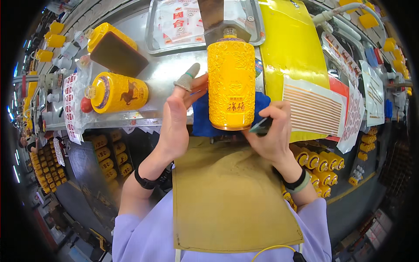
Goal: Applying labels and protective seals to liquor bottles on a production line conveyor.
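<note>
A yellow bottle with raised relief, dark lettering and a clear glass neck lies or stands over a blue cloth; which of the two I cannot tell. My left hand is at its left side, fingers stretched out, one wearing a grey-and-green finger cover. Some of its fingertips reach the bottle's edge, where they are partly hidden. Between the thumb and fingers of my right hand is a small dark green flat piece, close to the bottle's lower right edge.
Two more yellow bottles, one with a horse picture, lie at left beside a dark flat board. A metal tray holds printed sheets. At right are a yellow cover and a striped sheet. Bottles stand below the table.
</note>
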Available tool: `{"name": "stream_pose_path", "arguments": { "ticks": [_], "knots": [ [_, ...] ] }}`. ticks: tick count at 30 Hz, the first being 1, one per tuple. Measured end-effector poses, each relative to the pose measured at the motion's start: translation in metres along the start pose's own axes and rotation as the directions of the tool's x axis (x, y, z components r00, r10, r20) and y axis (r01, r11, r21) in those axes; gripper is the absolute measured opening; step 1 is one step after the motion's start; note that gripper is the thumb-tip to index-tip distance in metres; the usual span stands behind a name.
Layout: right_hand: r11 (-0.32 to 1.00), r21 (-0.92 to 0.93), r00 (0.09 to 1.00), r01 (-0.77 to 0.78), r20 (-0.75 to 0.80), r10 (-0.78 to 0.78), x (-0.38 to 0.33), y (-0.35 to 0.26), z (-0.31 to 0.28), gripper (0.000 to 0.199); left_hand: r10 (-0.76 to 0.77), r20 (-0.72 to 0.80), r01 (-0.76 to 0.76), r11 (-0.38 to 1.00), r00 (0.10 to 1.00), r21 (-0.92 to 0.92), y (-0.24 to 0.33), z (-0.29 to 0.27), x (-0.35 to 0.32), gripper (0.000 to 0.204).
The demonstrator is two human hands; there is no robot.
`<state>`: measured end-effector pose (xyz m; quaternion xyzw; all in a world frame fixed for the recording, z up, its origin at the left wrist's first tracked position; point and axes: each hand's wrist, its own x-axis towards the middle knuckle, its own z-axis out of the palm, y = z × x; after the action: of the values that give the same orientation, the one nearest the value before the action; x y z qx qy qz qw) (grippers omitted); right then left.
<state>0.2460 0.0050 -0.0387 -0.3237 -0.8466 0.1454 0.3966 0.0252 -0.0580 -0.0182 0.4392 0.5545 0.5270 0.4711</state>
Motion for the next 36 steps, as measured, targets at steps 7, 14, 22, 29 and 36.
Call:
{"name": "stream_pose_path", "arguments": {
  "ticks": [7,14,22,29,36],
  "knots": [
    [0.996,0.018,0.976,0.091,-0.198,-0.085,-0.008,-0.006,-0.002,0.074,0.328,0.129,-0.345,0.779,0.936,0.524,0.001,0.006,-0.018,0.123],
    [0.960,0.064,0.956,0.272,-0.130,-0.262,0.026,-0.034,0.013,0.041,0.514,-0.035,-0.384,0.682,0.857,0.622,-0.020,0.017,-0.017,0.099],
    [0.990,0.048,0.989,-0.130,-0.067,0.133,0.065,0.010,-0.042,0.037,0.459,-0.046,-0.375,0.776,0.887,0.506,-0.034,0.018,-0.019,0.101],
    [0.948,0.051,0.944,0.313,0.092,-0.316,0.086,0.009,-0.024,0.027,0.373,-0.078,-0.315,0.864,0.925,0.393,-0.046,0.021,-0.024,0.088],
    [0.952,0.103,0.913,0.287,0.271,-0.304,0.112,-0.007,-0.012,0.034,0.352,0.051,-0.337,0.830,0.935,0.445,-0.054,0.013,-0.026,0.099]
  ]
}}
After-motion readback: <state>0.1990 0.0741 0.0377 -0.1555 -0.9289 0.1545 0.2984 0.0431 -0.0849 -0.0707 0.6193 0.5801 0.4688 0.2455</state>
